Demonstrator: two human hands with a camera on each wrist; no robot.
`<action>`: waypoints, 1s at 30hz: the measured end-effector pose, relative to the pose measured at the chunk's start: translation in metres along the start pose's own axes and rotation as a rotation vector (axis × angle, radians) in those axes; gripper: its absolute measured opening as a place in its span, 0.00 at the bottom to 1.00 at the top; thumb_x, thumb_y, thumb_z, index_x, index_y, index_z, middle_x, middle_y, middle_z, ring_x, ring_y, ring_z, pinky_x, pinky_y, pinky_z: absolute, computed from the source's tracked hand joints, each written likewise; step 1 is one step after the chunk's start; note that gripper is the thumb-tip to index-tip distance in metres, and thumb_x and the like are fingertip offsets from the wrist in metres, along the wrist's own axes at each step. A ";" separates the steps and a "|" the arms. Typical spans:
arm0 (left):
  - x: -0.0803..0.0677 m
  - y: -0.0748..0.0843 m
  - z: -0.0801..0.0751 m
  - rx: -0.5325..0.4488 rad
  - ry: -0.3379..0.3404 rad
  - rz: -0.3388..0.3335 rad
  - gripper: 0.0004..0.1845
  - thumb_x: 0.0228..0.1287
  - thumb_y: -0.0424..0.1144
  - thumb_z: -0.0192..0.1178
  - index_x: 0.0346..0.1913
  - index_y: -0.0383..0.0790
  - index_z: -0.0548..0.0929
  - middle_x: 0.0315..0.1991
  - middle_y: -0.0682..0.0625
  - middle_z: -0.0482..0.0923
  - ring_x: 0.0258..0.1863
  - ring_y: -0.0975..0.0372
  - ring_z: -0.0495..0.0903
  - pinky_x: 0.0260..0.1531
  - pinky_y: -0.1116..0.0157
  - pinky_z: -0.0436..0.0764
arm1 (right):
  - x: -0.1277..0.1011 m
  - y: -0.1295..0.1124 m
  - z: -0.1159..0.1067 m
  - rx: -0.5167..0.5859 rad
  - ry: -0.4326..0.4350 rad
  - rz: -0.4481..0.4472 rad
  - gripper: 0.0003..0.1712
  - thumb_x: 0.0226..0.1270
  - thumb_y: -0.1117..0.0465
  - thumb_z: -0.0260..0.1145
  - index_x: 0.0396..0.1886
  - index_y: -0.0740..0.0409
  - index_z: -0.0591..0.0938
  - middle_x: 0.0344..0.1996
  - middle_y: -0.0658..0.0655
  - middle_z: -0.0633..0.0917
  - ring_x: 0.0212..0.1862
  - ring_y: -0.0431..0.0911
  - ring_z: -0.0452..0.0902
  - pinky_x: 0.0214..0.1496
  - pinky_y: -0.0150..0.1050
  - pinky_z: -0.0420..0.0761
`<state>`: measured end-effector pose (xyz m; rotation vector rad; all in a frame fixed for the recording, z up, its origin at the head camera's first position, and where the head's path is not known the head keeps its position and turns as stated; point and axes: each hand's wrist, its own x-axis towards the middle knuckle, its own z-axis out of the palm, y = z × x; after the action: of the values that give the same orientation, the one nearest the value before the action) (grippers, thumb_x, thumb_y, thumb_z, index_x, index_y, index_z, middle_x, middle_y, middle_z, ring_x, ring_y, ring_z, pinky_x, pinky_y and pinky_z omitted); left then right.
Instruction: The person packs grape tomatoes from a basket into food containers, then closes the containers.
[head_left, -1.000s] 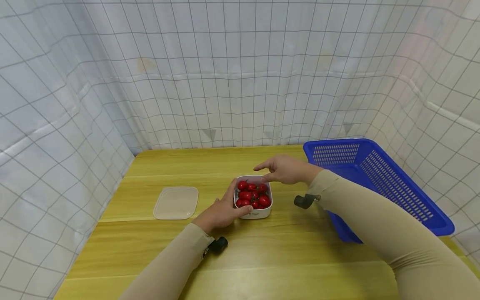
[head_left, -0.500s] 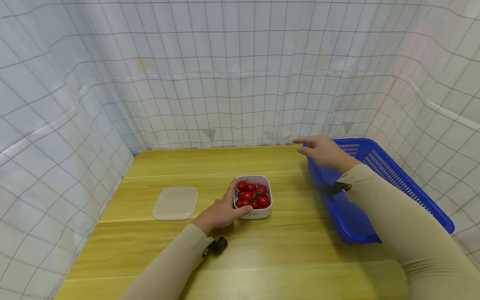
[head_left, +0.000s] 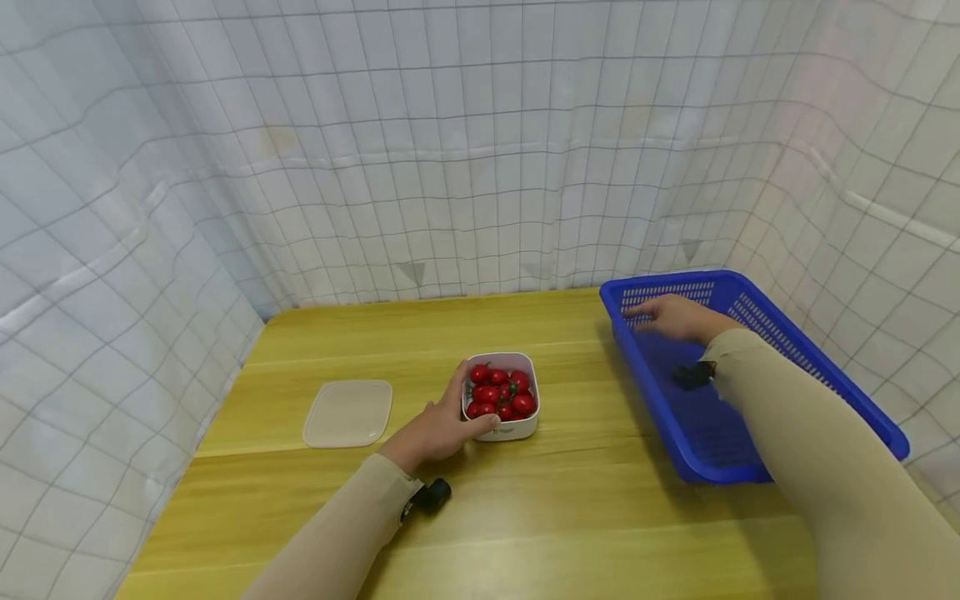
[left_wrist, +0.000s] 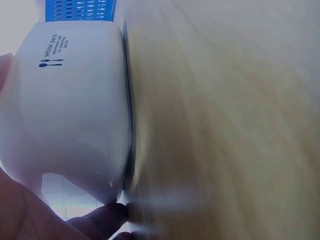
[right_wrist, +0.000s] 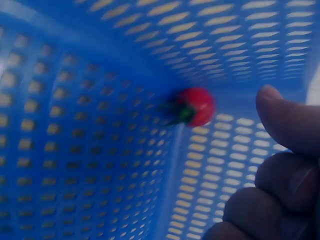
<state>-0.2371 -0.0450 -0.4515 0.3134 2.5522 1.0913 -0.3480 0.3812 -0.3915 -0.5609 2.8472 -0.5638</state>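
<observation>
In the head view my left hand grips the near left side of a square white food container, thumb at the front rim. Inside lie several red cherry tomatoes. The left wrist view shows the container's printed wall standing on the table, with fingertips beside its base. My right hand reaches into a blue plastic basket, holding nothing, index finger pointing left. In the right wrist view, one cherry tomato with a green stem lies in the basket's corner, apart from the fingers.
A flat translucent lid lies left of the container on the wooden table. White gridded curtain encloses the back and both sides. The basket's raised rim stands at the table's right edge.
My right hand has moved right from over the container, past the basket rim and down into the basket. The left hand keeps its grip on the container.
</observation>
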 end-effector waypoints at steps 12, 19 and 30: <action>0.000 0.000 0.000 0.013 -0.004 0.005 0.60 0.68 0.66 0.62 0.87 0.53 0.32 0.84 0.37 0.53 0.78 0.31 0.60 0.83 0.37 0.36 | 0.007 0.008 0.012 -0.086 -0.068 -0.012 0.27 0.73 0.63 0.69 0.69 0.64 0.80 0.64 0.70 0.83 0.64 0.68 0.80 0.65 0.62 0.80; 0.002 0.000 0.000 0.028 -0.003 0.010 0.60 0.68 0.65 0.62 0.87 0.53 0.32 0.84 0.36 0.53 0.78 0.27 0.58 0.82 0.35 0.39 | 0.006 0.014 0.014 -0.071 -0.037 0.014 0.28 0.72 0.63 0.69 0.71 0.62 0.79 0.65 0.70 0.82 0.69 0.70 0.74 0.69 0.65 0.75; 0.002 -0.001 0.000 0.023 -0.004 0.014 0.60 0.69 0.65 0.62 0.87 0.53 0.31 0.84 0.36 0.53 0.78 0.29 0.59 0.82 0.36 0.38 | 0.008 0.018 0.020 -0.050 0.035 0.077 0.26 0.71 0.59 0.72 0.67 0.59 0.83 0.62 0.69 0.85 0.66 0.67 0.78 0.66 0.64 0.77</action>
<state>-0.2387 -0.0457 -0.4525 0.3399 2.5644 1.0665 -0.3559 0.3873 -0.4175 -0.4519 2.9088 -0.4959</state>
